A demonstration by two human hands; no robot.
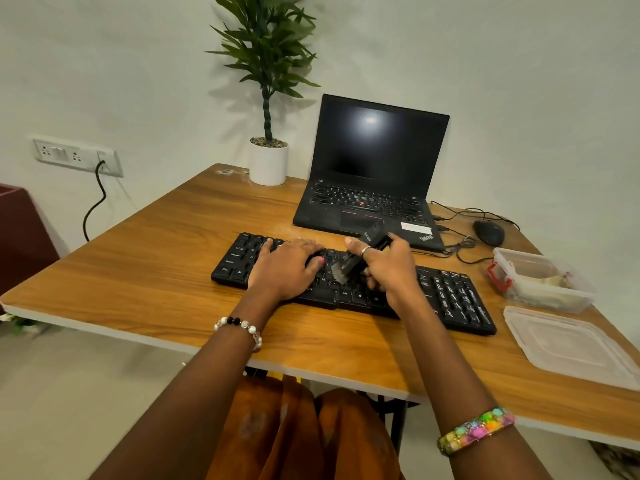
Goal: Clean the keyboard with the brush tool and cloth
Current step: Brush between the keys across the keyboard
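- The keyboard (450, 296) lay across the middle of the wooden desk (173, 244), black, angled so its right end sat nearer the person.
- The left hand (287, 268) rested flat on the left-centre keys, fingers straight and slightly spread, holding nothing.
- The right hand (388, 268) gripped the brush (360, 258), fingers curled round its dark body; a ring showed on one finger.
- The brush was tilted, its pale bristles down on the keys just right of the left hand's fingertips, its dark top end pointing up toward the laptop (374, 168).
- The laptop stood open behind the keyboard, screen dark.
- A plant (268, 147) in a white pot sat at the desk's far edge, left of the laptop.
- A mouse (488, 232) lay to the right of the laptop, with cables running between them.
- A clear box (540, 278) with a red clasp sat right of the keyboard; pale contents inside, whether the cloth I could not tell.
- Its lid (568, 344) lay flat on the desk just in front of it.
- A beaded bracelet was on each wrist.
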